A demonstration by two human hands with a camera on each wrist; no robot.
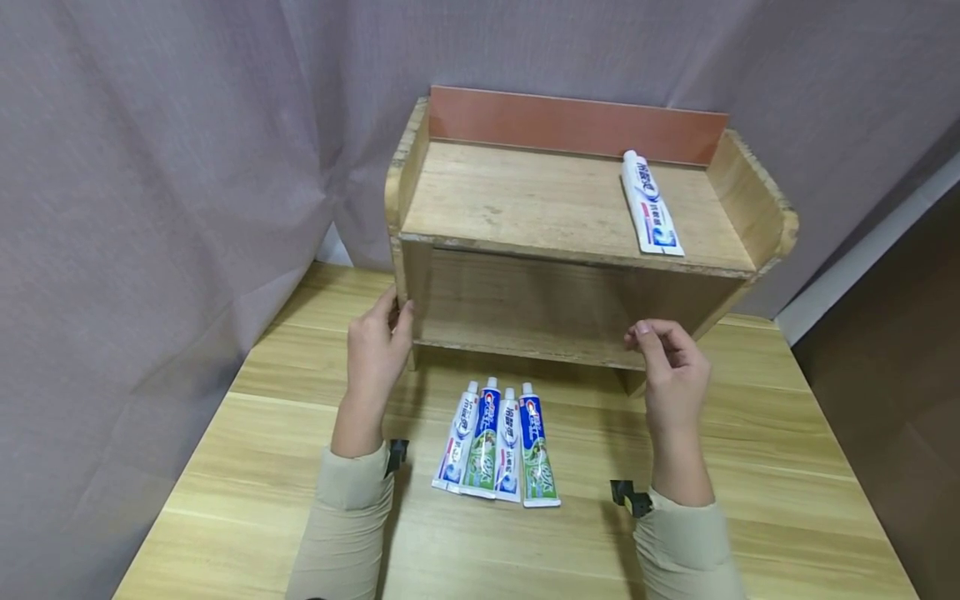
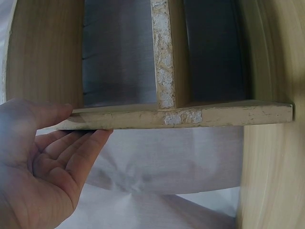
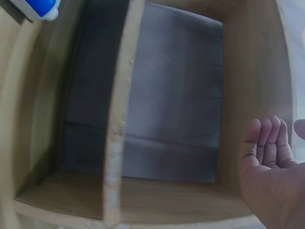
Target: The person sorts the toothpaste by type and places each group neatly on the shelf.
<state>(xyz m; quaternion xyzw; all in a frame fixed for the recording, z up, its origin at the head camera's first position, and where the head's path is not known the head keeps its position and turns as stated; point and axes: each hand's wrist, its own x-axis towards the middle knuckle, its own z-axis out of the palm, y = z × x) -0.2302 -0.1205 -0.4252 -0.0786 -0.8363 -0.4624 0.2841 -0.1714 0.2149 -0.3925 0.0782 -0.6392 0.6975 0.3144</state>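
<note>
A small two-tier wooden shelf stands on the table. My left hand grips the front edge of its left side panel, thumb on one face and fingers on the other. In front of the lower tier, near the right side panel, my right hand is held up with loosely curled fingers and nothing in them. One white toothpaste tube lies on the top tier, toward the right. On the table before the shelf, several toothpaste tubes lie side by side, white ones alternating with blue-and-green ones.
An orange-brown back board runs along the shelf's top. Behind hangs a grey curtain. The wooden table extends to both sides, and a dark brown surface borders it on the right.
</note>
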